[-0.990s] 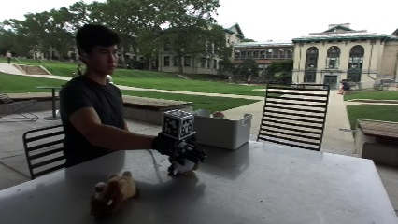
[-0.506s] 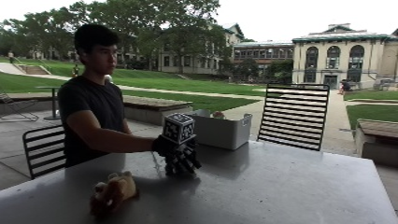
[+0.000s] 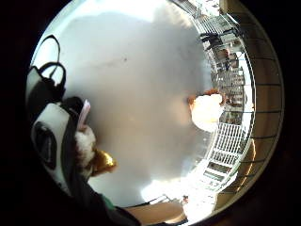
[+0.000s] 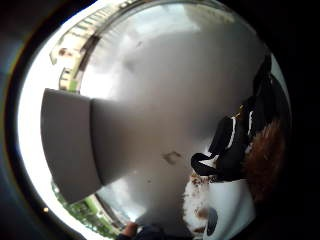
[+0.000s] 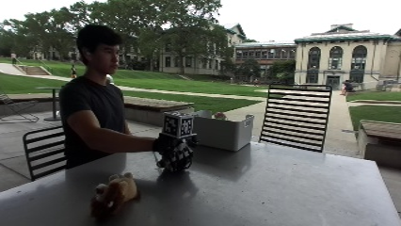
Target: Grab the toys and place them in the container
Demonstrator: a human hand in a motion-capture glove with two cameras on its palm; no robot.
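Outdoors, on the grey tabletop (image 5: 282,188), we saw the gloved right hand (image 5: 174,153) gripping a small plush toy (image 3: 89,150), fingers curled round it, beside the white container (image 5: 222,132). Another plush toy (image 5: 116,193) lay well apart, nearer the tabletop's edge.

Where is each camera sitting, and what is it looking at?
Outside view: across the table, facing the person, their gloved right hand, the white container and a plush toy.
Little finger side palm view: on the palm, facing the tabletop and that plush toy; glove straps show.
Thumb side palm view: on the palm, facing the container; glove straps show.
Both palm views share the grey tabletop.
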